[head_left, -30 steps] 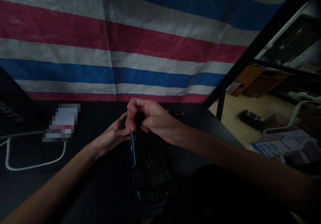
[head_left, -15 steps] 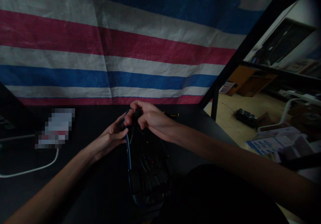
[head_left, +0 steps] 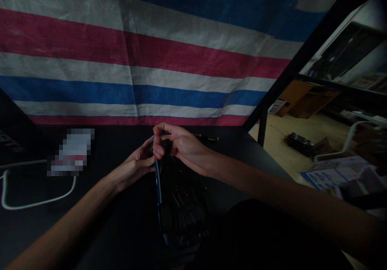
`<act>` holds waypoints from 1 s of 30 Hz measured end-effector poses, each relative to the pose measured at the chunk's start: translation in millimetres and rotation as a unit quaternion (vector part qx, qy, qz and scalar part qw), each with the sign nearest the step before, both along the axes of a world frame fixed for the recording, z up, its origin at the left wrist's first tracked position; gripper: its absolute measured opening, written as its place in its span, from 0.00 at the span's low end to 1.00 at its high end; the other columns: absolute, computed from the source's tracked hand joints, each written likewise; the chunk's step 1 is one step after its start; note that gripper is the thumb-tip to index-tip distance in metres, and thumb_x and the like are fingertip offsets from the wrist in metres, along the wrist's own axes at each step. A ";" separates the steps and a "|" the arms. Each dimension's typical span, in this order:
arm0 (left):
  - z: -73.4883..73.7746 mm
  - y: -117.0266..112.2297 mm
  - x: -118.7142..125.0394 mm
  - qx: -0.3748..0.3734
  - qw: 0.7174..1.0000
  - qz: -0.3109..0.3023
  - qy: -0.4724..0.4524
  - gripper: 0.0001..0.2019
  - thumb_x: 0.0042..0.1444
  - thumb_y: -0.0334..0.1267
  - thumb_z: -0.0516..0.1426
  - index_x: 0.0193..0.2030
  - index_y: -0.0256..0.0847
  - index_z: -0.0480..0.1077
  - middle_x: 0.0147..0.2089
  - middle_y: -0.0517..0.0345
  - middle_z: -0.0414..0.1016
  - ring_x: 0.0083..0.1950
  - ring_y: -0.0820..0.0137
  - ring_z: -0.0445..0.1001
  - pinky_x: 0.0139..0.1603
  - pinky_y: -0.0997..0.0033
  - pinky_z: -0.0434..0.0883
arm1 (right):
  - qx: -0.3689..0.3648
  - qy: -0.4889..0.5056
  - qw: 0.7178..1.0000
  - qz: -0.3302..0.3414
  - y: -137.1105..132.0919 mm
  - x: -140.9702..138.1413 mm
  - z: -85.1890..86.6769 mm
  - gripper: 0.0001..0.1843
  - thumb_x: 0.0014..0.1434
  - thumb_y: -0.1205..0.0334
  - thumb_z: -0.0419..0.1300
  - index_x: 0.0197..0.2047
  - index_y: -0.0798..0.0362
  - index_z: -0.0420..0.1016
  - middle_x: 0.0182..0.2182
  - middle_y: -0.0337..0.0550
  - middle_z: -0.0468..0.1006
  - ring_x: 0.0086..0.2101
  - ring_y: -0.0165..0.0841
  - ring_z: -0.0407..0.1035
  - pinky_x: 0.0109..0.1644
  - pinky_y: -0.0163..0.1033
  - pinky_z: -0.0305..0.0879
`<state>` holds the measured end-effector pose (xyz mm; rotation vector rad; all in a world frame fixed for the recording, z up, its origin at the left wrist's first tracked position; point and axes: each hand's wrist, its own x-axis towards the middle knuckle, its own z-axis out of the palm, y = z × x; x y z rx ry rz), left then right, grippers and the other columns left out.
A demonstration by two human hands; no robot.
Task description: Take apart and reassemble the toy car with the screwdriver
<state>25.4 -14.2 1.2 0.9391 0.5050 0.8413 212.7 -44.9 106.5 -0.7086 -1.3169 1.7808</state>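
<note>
A toy car [head_left: 181, 205] lies upside down on the dark table, its black underside up and a blue body edge along its left side. My left hand [head_left: 142, 159] is closed on the car's far left side, thumb against the edge. Bent over the far end, my right hand [head_left: 169, 143] has its fingers closed around a small round black part [head_left: 166, 144], perhaps a wheel. Its exact kind is too dark to tell. Just beyond the right hand lies a screwdriver [head_left: 208, 137] with a black and yellow handle.
On the left of the table [head_left: 127, 221] lies a blurred-out phone-like object [head_left: 72, 153] with a white cable [head_left: 39, 204]. A striped woven sheet [head_left: 181, 68] hangs behind the table. Boxes [head_left: 314, 102] and other items stand on the floor at right.
My right hand's fingers have shifted and closed around the round black part, which shows more plainly now. The view has turned slightly left; the left hand keeps its hold.
</note>
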 end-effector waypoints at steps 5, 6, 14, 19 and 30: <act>5.3 -3.8 1.8 -0.015 1.000 0.009 0.021 0.38 0.52 0.25 0.70 0.67 0.54 0.66 0.42 0.62 0.79 0.42 0.67 0.78 0.44 0.68 0.73 | -0.017 -0.012 1.000 -0.015 -4.0 -5.8 -0.8 0.21 0.45 0.76 0.48 0.43 0.51 0.64 0.18 0.29 0.70 0.19 0.27 0.62 0.30 0.33 0.64; 6.1 -4.1 2.3 -0.012 1.000 0.005 0.018 0.36 0.52 0.26 0.70 0.66 0.53 0.67 0.40 0.62 0.79 0.42 0.68 0.78 0.44 0.68 0.73 | -0.036 -0.009 0.999 -0.033 -3.2 -8.5 -1.2 0.21 0.46 0.75 0.47 0.43 0.51 0.63 0.17 0.29 0.69 0.16 0.26 0.59 0.27 0.33 0.61; 5.8 -2.2 2.1 0.010 0.999 0.026 0.023 0.13 0.51 0.29 0.72 0.40 0.43 0.77 0.38 0.61 0.78 0.39 0.70 0.75 0.42 0.70 0.74 | -0.141 0.092 0.983 -0.070 10.9 -32.2 -7.8 0.11 0.57 0.68 0.45 0.40 0.51 0.65 0.11 0.26 0.58 0.13 0.26 0.47 0.21 0.33 0.43; 3.5 -1.5 0.0 -0.003 0.998 0.041 0.054 0.13 0.48 0.32 0.74 0.39 0.43 0.78 0.37 0.59 0.79 0.39 0.69 0.77 0.44 0.68 0.75 | -0.108 0.115 0.987 -0.042 13.6 -40.0 -6.8 0.20 0.72 0.55 0.38 0.41 0.51 0.68 0.12 0.27 0.59 0.12 0.26 0.42 0.20 0.34 0.42; 8.1 -2.7 1.9 -0.001 0.996 0.011 0.088 0.38 0.59 0.35 0.67 0.73 0.60 0.60 0.71 0.54 0.69 0.69 0.54 0.70 0.62 0.57 0.73 | 0.044 -0.170 0.935 -0.310 41.4 108.8 -28.5 0.11 0.59 0.55 0.54 0.43 0.50 0.65 0.26 0.34 0.64 0.23 0.27 0.53 0.25 0.33 0.45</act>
